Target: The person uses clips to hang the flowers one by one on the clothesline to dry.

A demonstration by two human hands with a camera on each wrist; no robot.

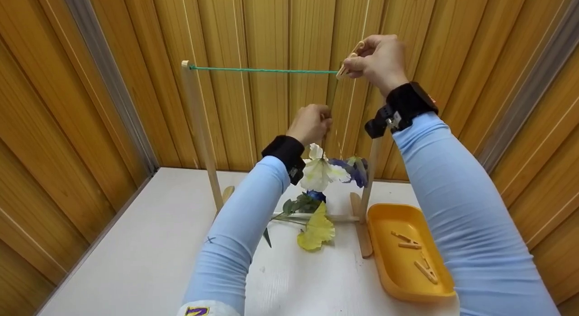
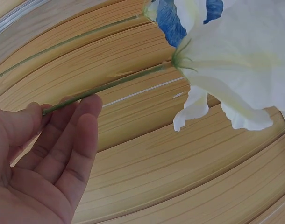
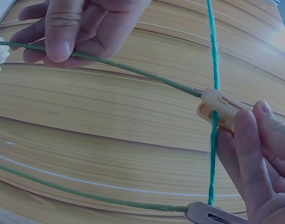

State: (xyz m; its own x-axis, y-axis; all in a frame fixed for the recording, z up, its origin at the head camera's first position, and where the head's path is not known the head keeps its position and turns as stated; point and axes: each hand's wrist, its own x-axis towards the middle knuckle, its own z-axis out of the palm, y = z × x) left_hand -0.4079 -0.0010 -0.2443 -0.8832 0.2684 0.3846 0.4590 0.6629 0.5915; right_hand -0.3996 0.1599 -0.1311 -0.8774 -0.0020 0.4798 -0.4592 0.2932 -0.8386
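Pinning artificial flowers to a green cord [image 1: 262, 70] strung across a small wooden frame [image 1: 199, 126] is the work I see, and I judge it about midway. My right hand [image 1: 377, 58], in the upper right of the head view, pinches a wooden clothespin [image 1: 348, 64] at the cord's right end, with the clip's mouth at the cord. My left hand [image 1: 311, 123], near the centre of that frame, pinches the thin green stem of a white flower [image 1: 320, 173], which hangs bloom-down below it. A blue flower [image 1: 357, 171] hangs just beside the white one. A yellow flower [image 1: 316, 230] and some leafy stems lie on the white table [image 1: 149, 243] at the foot of the frame, apparently not yet hung. An orange tray [image 1: 384, 257] at the lower right holds a few spare clothespins [image 1: 418, 257]. The right wrist view adds what the head view cannot: the stem [image 3: 133, 70] runs into the pale clothespin [image 3: 219, 105] right where it meets the cord, and a second clothespin [image 3: 212, 215] at the bottom edge already grips another stem on that cord. Whether the upper clip has fully closed I cannot tell. The left wrist view shows the white bloom [image 2: 236, 60] close up, with the fingers [image 2: 81, 126] lightly curled against its stem.
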